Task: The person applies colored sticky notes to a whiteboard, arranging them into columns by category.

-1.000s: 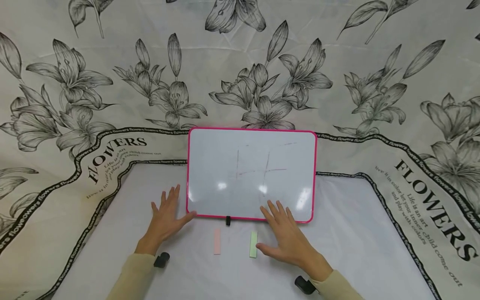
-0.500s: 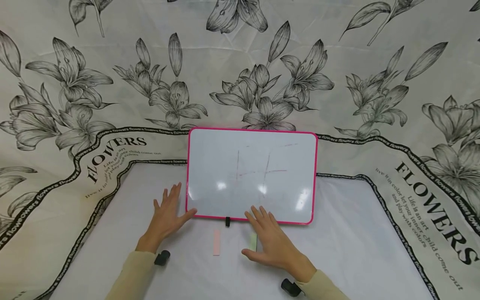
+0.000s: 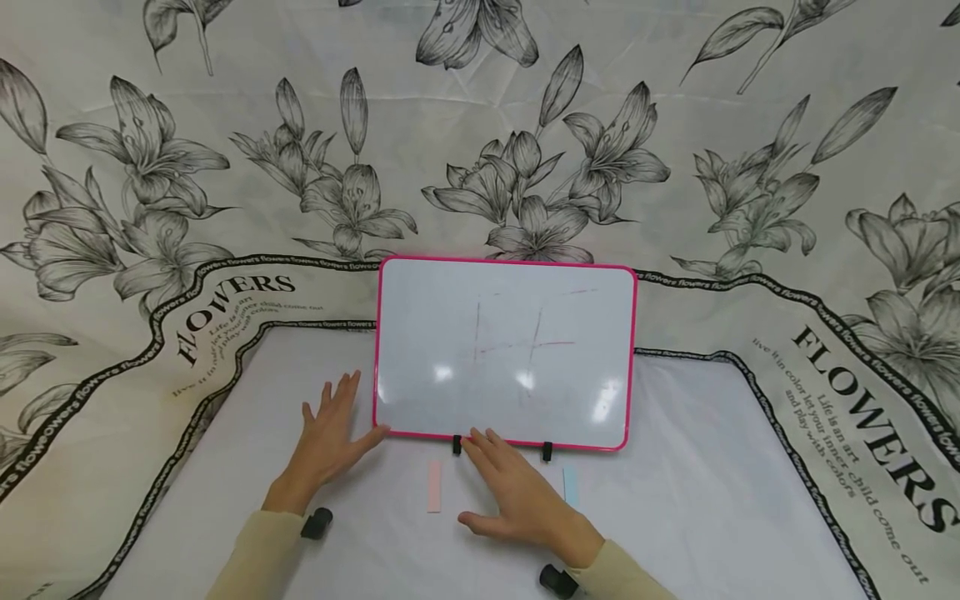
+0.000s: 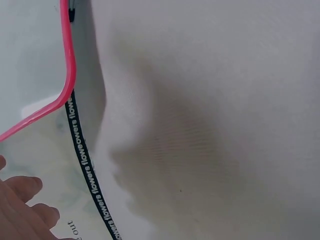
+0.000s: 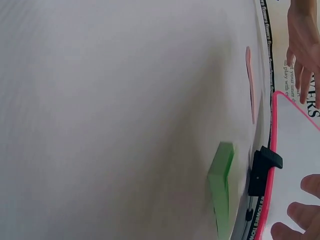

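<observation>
A whiteboard (image 3: 502, 350) with a pink frame stands on the table, bearing a few faint red lines. My left hand (image 3: 322, 454) is spread beside its lower left corner, thumb tip at the frame; I cannot tell whether it touches. My right hand (image 3: 517, 500), fingers extended and holding nothing, is in front of the lower edge, fingertips near a black clip (image 3: 457, 445). A pink paper strip (image 3: 434, 486) lies left of that hand, and a blue strip (image 3: 570, 486) shows partly to its right. A green strip (image 5: 220, 175) appears in the right wrist view, hidden in the head view.
A second black clip (image 3: 547, 451) is at the board's lower edge. White cloth (image 3: 697, 467) covers the table, with a black printed border and a flower-patterned backdrop (image 3: 300, 50) behind. Black wrist devices (image 3: 317, 523) sit at both sleeves.
My right hand has moved left and slightly toward me along the board's lower edge. The blue strip and second clip have come into sight, and the green strip is now covered. The left hand has barely moved.
</observation>
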Motion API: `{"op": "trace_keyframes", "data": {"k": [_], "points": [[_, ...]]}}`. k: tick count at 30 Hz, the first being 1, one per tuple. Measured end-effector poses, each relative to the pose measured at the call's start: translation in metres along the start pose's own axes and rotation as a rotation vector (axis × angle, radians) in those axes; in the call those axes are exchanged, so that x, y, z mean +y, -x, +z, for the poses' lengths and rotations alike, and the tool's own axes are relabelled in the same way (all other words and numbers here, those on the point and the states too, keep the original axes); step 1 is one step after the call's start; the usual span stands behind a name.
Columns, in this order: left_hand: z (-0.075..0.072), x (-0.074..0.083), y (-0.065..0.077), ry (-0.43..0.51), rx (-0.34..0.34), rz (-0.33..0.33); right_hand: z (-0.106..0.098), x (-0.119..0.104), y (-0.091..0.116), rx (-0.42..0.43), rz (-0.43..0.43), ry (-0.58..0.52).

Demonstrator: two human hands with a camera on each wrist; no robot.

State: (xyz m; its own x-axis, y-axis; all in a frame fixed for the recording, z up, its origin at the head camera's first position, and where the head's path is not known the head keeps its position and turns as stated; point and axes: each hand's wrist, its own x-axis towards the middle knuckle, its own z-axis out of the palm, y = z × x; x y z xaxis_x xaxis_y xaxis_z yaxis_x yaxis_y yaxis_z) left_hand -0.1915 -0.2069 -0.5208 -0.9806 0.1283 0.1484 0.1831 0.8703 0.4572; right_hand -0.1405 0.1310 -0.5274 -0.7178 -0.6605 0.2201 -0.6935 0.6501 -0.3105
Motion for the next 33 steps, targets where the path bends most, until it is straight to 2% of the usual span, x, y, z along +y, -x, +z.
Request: {"op": "trace_keyframes", "data": {"k": [7, 15, 19, 25, 33], "points": [[0.003, -0.003, 0.011, 0.002, -0.034, 0.005, 0.007, -0.01, -0.009, -0.023, -0.029, -0.028], [0.006, -0.001, 0.026, -0.058, -0.041, 0.024, 0.022, -0.015, -0.014, 0.002, -0.146, 0.043], [0.006, 0.0, 0.033, -0.059, -0.049, 0.05, 0.024, -0.017, -0.018, 0.018, -0.182, 0.052], [0.009, 0.001, 0.041, -0.076, -0.043, 0.071, 0.029, -0.021, -0.025, -0.001, -0.194, 0.064], [0.011, 0.004, 0.047, -0.053, -0.058, 0.086, 0.032, -0.024, -0.028, -0.059, -0.137, 0.107]]}}
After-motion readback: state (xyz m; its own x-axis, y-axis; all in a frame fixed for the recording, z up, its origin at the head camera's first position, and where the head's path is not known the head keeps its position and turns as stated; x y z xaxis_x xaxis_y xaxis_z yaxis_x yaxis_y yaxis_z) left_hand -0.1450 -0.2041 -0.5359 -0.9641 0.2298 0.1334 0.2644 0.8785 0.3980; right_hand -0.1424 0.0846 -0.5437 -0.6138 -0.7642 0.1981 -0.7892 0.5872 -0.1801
